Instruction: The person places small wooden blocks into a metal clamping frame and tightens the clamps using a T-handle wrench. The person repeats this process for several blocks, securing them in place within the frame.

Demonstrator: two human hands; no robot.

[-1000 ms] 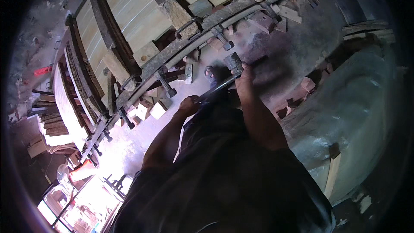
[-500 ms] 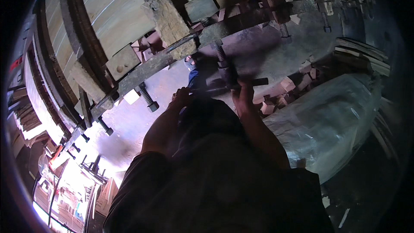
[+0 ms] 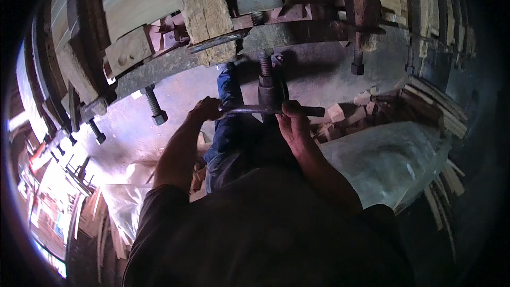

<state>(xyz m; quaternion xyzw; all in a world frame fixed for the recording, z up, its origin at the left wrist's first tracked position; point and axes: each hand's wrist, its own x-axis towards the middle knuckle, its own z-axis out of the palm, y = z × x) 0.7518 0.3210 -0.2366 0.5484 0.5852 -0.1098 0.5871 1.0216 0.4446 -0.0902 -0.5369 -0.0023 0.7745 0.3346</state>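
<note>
Both of my hands are on a dark T-handle socket wrench. My left hand (image 3: 207, 109) is closed around the left end of its crossbar (image 3: 245, 109). My right hand (image 3: 293, 122) grips the bar just right of the socket (image 3: 271, 95), thumb on top, and the bar's free end sticks out beyond it. The socket lines up with the head of a threaded clamp bolt (image 3: 265, 66) and appears to touch it; how far it is seated cannot be told. That bolt comes out of a long metal beam (image 3: 297, 34) across the front of a wood stack.
More bolts (image 3: 155, 107) protrude along the beam. Upright timbers (image 3: 204, 8) stand against stacked boards (image 3: 138, 2). At the right are wood offcuts (image 3: 336, 112), a plastic-covered heap (image 3: 388, 154) and loose slats (image 3: 433, 107). Another plastic sheet (image 3: 127, 207) lies at lower left.
The view has shifted, so my legs show more. The crossbar has gone from sloping up toward the right to nearly level. Both hands are still on it.
</note>
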